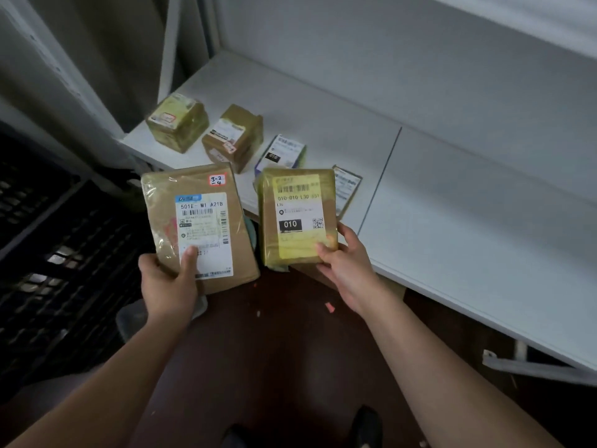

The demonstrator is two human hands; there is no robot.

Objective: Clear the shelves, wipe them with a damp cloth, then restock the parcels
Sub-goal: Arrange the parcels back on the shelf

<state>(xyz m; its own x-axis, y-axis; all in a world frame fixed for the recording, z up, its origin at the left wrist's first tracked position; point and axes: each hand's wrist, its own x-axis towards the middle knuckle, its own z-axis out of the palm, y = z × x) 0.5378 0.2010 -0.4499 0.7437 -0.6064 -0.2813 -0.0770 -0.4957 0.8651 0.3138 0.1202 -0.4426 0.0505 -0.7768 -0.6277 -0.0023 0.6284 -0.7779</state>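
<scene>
- The left hand (168,279) grips the flat parcel (198,226) at its near edge: the thumb (189,260) lies on the white label and the other fingers are hidden under the parcel.
- The right hand (345,257) grips the yellow parcel (298,218) at its near right corner, thumb on top and fingers curled around the right side.
- Both parcels are in the air, just in front of the front edge of the shelf (452,205), near its left end.
- I judge the two parcels as light, because each one stays level from a grip at one end only. They look like stiff cardboard, so they will not bend.
- The shiny tape wrap can be slippery; a hold over an edge or corner seems safer than a pinch on the flat face.
- Four more parcels are on the shelf: a cube (177,122) at the left end, a brown box (232,137), a white box (281,151), and a flat one (347,189) at the front edge.
</scene>
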